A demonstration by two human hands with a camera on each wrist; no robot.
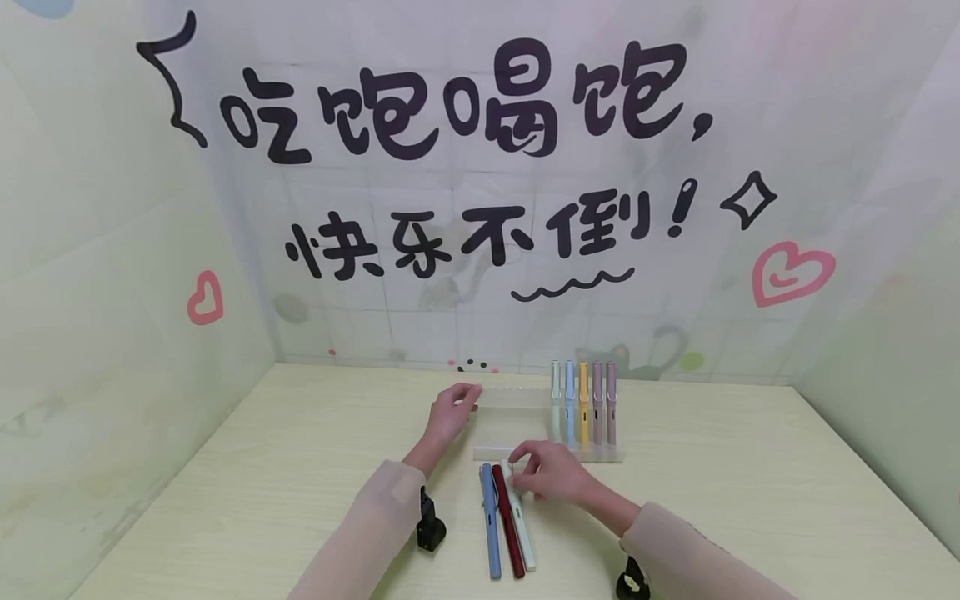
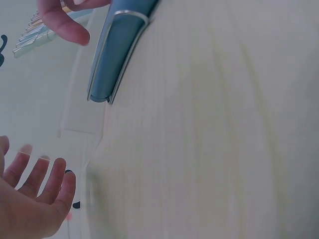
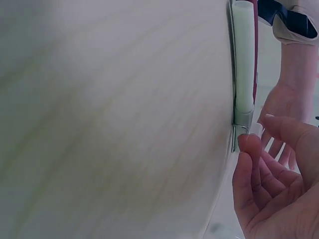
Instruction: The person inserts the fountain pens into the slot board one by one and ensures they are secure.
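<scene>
A clear plastic pen rack [image 1: 491,452] stands on the table. My left hand [image 1: 450,412] holds its far left corner between thumb and fingers; in the left wrist view, fingers [image 2: 52,186] show at its clear edge. In front of the rack lie three capped pens side by side: a blue pen [image 1: 491,521], a dark red pen [image 1: 509,525] and a pale green pen [image 1: 524,533], clips toward the rack. My right hand [image 1: 555,473] is at the pale green pen's cap end, thumb and fingers apart, a fingertip right at the clip in the right wrist view.
Several pens stand in a row at the rack's right side: pale green, light blue [image 1: 570,404], yellow [image 1: 583,404] and purple [image 1: 611,404]. A printed cloth backdrop [image 1: 450,325] rises behind the table [image 1: 300,467]. Black wrist cameras [image 1: 430,525] sit under both sleeves.
</scene>
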